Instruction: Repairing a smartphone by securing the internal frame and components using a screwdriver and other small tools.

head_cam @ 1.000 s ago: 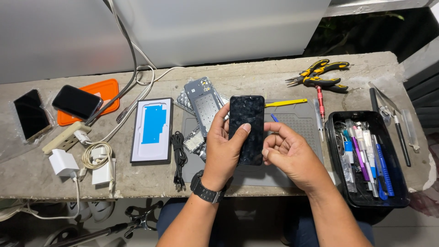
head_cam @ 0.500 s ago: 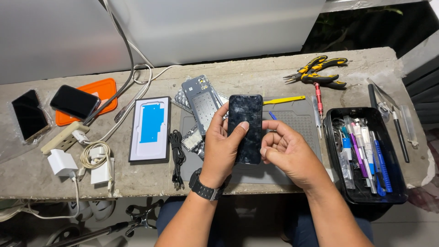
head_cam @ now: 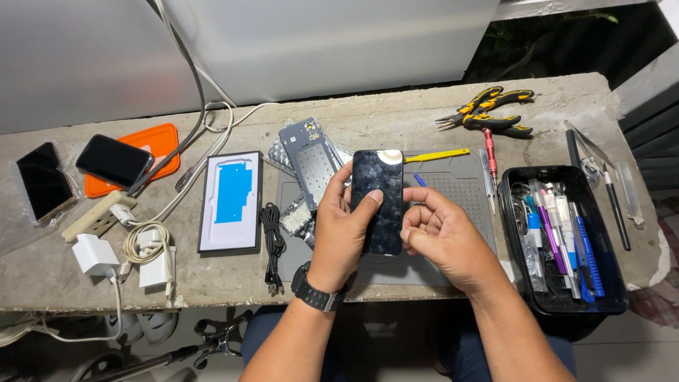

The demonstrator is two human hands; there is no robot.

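A black smartphone with a dark glossy screen is held upright above a grey work mat. My left hand, with a black watch on the wrist, wraps the phone's left edge, thumb resting on the screen. My right hand grips the phone's lower right edge with its fingertips. Just left of the phone lies a grey phone frame, and a yellow pry tool lies behind it.
A black tray of tools stands at the right, pliers and a red screwdriver behind it. On the left are a panel with blue film, a coiled black cable, white chargers, two phones and an orange mat.
The hands and phone stay nearly in place. The phone sits slightly more upright in the grip, and the left thumb has shifted on the screen.
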